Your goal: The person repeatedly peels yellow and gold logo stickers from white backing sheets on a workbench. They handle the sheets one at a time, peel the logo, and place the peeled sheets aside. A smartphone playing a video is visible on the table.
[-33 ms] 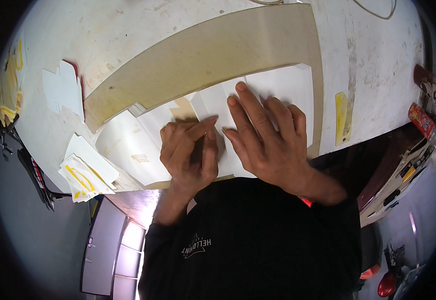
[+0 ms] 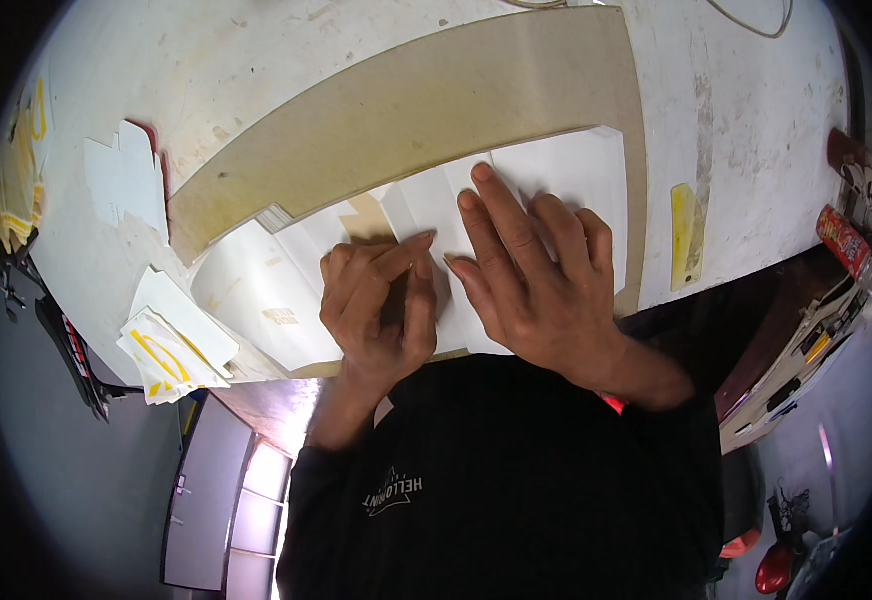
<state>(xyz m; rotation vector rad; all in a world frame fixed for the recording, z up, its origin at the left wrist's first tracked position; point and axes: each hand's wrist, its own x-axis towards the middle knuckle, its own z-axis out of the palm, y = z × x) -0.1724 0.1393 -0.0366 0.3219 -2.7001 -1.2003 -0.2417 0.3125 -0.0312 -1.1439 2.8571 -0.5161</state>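
Note:
A stack of creased white paper sheets [image 2: 561, 165] lies on a tan board [image 2: 436, 90], close to my body. Faint tan print shows on the left part, and a tan patch sits near the middle fold. My left hand [image 2: 381, 300] rests over the middle of the paper with its fingers curled. Its thumb and index fingertip come close together at a fold; whatever may be between them is too small to make out. To its right, my right hand [image 2: 536, 270] lies palm down with fingers spread, its index and middle fingertips pressing on the sheet near a crease.
White cut pieces with yellow print [image 2: 161, 365] lie at the table's left edge. Beyond them are a white card piece [image 2: 131, 180] and a yellow-printed pile [image 2: 18, 190]. A yellow strip [image 2: 683, 235] lies right of the board. Scissors [image 2: 859, 185] and a red packet [image 2: 844, 240] sit far right.

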